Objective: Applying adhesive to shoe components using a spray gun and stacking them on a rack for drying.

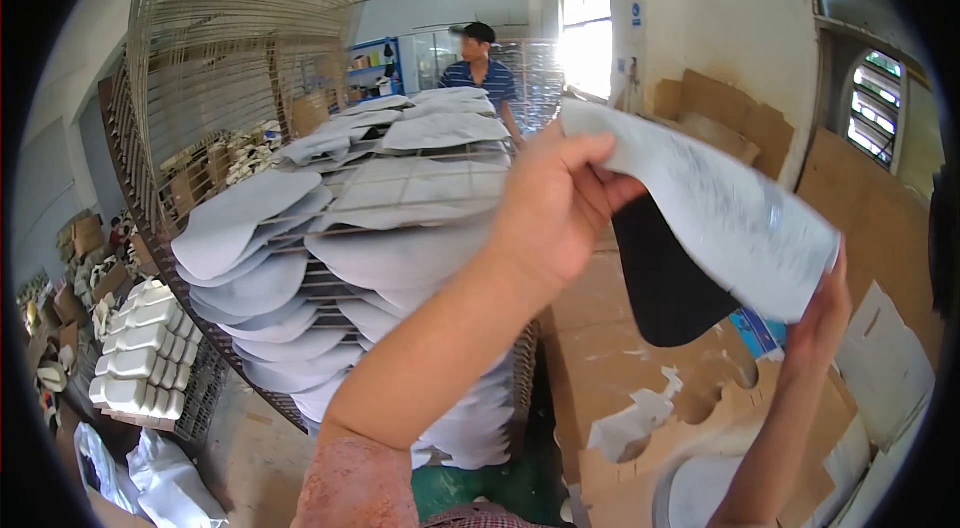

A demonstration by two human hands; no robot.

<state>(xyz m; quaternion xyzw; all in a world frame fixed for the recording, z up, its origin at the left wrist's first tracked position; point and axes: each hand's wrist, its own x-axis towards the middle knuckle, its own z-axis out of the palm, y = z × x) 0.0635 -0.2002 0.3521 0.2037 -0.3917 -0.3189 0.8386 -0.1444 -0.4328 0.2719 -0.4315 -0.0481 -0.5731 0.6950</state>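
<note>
My left hand (555, 208) grips the upper left end of a grey-white insole-shaped sheet (720, 208), raised in front of me. My right hand (825, 313) holds its lower right end from underneath. A black piece (665, 293) of the same shape hangs behind the grey sheet, between both hands. Just left of my left arm stands a wire rack (330, 278) whose shelves carry several grey insole-shaped sheets (400, 193) overlapping one another.
Cardboard sheets with cut-out shapes (640, 368) cover the surface below my hands. A person in a striped shirt and cap (480, 68) stands behind the rack. Stacked white moulded pieces (135, 353) lie at the lower left. A bright window (585, 38) is ahead.
</note>
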